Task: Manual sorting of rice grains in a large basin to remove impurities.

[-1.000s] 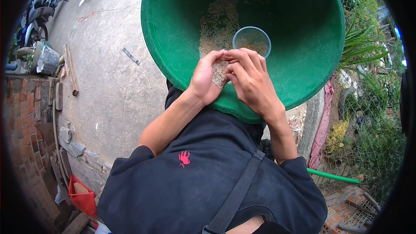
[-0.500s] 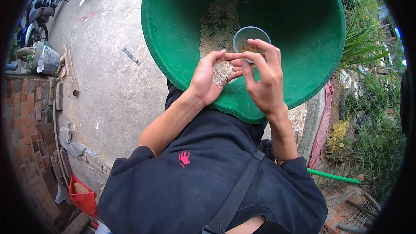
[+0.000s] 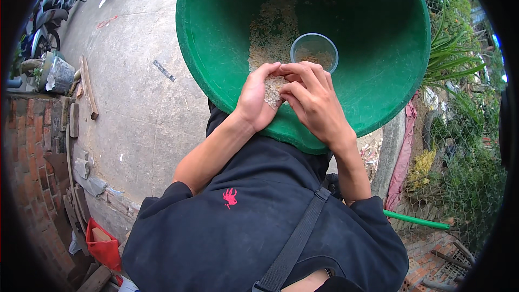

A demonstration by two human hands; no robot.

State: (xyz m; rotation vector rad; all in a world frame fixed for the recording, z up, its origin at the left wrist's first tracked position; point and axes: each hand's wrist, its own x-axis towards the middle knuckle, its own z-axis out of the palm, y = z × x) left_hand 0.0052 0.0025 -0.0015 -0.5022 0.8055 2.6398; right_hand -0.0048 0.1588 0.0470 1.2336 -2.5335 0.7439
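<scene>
Cupped palm up, my left hand point(image 3: 253, 101) holds a small heap of pale rice grains point(image 3: 273, 91). My right hand point(image 3: 320, 105) is bent over that palm, thumb and fingertips pinched together at the edge of the heap; whatever is between them is too small to make out. Both hands are above the near rim of a big green tub point(image 3: 378, 70). Inside it a strip of loose grains point(image 3: 274, 24) runs along the wall. A clear round plastic cup point(image 3: 335, 54) with some brownish grains in it stands just beyond my right hand.
Concrete ground point(image 3: 146, 65) stretches to the left, with a wooden plank point(image 3: 88, 86) and motorbikes point(image 3: 51, 16) farther off. A brick wall point(image 3: 32, 146) and a red bag point(image 3: 102, 246) are at the lower left. To the right are a wire fence point(image 3: 459, 146) with plants and a green pole point(image 3: 416, 220).
My right hand has moved left and down from beside the cup to the heap in my left palm, its fingers closing into a pinch. The left hand stays in place.
</scene>
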